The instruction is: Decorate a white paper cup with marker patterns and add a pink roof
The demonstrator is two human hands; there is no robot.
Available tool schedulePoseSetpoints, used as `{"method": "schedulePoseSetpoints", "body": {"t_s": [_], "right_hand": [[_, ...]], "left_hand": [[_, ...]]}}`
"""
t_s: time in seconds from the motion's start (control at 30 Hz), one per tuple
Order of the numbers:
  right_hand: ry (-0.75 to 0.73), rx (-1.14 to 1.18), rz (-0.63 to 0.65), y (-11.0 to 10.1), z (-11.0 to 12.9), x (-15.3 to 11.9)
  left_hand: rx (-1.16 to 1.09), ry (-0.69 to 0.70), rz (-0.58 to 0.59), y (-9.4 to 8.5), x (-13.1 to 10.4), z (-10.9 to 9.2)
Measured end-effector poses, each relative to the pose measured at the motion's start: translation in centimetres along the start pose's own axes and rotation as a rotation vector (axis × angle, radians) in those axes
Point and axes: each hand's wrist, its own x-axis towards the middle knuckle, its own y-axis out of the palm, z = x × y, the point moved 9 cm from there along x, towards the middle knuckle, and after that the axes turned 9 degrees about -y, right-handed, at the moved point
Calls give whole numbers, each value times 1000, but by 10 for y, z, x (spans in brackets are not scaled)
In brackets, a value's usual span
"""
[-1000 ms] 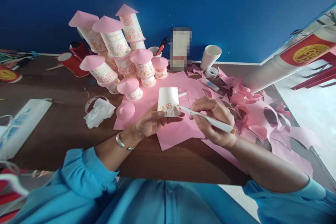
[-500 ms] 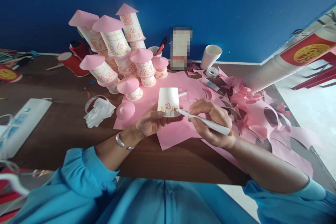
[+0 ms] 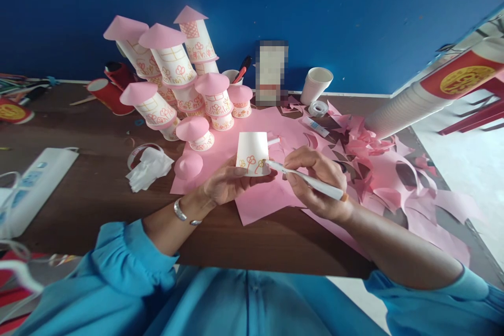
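My left hand (image 3: 225, 182) is closed around the rim of an upside-down white paper cup (image 3: 252, 146). Red and yellow flowers are drawn along the cup's lower part. Between the fingers and thumb of my right hand (image 3: 317, 181) is a white marker (image 3: 311, 179), its tip at the right side of the cup, by a yellow flower. Beneath both hands lies a pink paper sheet (image 3: 255, 210). A small pink paper cone (image 3: 188, 166) rests left of the cup, and behind it stands a short cup tower (image 3: 202, 142) with a pink cone roof.
Several taller cup towers (image 3: 179, 71) with pink roofs stand at the back left. Pink paper scraps (image 3: 388, 168) cover the right side. A long stack of cups (image 3: 417, 100) leans there. A tape roll (image 3: 318, 108), a white cup (image 3: 316, 84) and crumpled tissue (image 3: 149, 168) lie about.
The marker tip has shifted slightly left and up on the cup, near the yellow flower. My left hand and the cup have hardly moved.
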Motion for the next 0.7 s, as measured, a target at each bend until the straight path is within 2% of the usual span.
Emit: {"method": "schedulePoseSetpoints", "body": {"t_s": [0.37, 0.5, 0.6, 0.7], "right_hand": [[37, 77, -39, -6, -3, -4], [184, 104, -83, -9, -20, -13], [265, 167, -39, -1, -36, -20], [243, 136, 90, 11, -45, -25]], "left_hand": [[-25, -1, 26, 1, -1, 1], [-45, -11, 18, 1, -1, 0], [-64, -34, 13, -1, -1, 1], [-77, -72, 26, -4, -2, 4]]}}
